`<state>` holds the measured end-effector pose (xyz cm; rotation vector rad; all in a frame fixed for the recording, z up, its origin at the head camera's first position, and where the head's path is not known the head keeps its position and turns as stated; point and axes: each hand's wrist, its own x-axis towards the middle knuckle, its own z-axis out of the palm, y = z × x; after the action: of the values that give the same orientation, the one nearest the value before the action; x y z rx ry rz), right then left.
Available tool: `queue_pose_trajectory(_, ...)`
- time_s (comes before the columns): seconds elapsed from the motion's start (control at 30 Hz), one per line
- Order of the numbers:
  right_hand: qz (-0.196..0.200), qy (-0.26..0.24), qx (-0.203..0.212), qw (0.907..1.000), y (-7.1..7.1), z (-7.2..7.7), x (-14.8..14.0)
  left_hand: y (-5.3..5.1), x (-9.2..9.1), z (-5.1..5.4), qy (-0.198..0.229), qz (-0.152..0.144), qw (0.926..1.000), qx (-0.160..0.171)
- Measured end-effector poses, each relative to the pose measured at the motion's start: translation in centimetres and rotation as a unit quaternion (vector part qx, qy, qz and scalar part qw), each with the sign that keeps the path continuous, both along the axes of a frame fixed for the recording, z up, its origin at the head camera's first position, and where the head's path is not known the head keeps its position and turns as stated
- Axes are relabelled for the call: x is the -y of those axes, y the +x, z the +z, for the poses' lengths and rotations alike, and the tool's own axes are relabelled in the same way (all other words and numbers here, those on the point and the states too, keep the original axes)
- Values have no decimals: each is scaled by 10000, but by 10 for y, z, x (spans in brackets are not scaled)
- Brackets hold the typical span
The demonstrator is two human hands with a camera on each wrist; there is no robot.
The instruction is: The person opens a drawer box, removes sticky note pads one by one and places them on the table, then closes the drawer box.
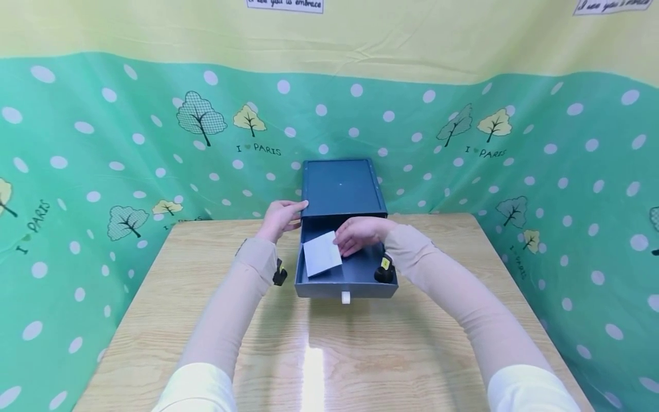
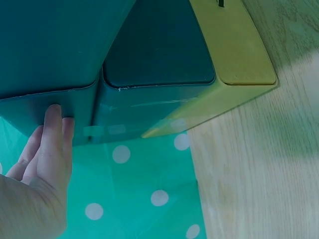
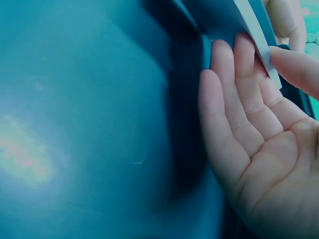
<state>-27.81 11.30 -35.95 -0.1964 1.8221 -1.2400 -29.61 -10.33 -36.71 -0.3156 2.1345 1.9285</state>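
A thin white square pad (image 1: 322,254) is tilted over the left part of a pulled-out blue drawer (image 1: 360,290). My right hand (image 1: 360,233) is inside the drawer and pinches the pad's right edge. In the right wrist view, the thumb and fingers of the right hand (image 3: 264,124) hold the white pad (image 3: 249,30) at its corner. At the left side of the blue drawer cabinet (image 1: 340,186), my left hand (image 1: 280,218) rests against the casing near its front edge. The left wrist view shows the left hand (image 2: 47,164) with extended fingers touching the cabinet's side.
A white pull tab (image 1: 346,297) sticks out from the drawer front. Below the blue sections, a yellow section (image 2: 244,50) shows in the left wrist view. The wooden table (image 1: 206,274) meets a green polka-dot cloth (image 1: 154,149) behind and at both sides.
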Motion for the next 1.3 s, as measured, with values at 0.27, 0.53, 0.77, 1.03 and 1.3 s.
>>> queue_pose_trajectory(0.27,-241,-428,-15,9988,-2,9,-3,-1,0,-1,-151,21,9999,52)
queue_pose_trajectory(0.53,-417,-809,31,9958,1,18,-7,0,0,1,55,18,10000,40)
queue_pose_trajectory(0.77,-518,-905,-24,9945,3,22,-11,0,1,0,39,47,10000,39)
queue_pose_trajectory(1.03,-484,-1149,-91,9922,8,28,-20,1,0,2,7,32,10000,38)
queue_pose_trajectory(1.3,-596,-1588,-37,9855,12,31,-34,2,-1,5,78,-13,10000,60)
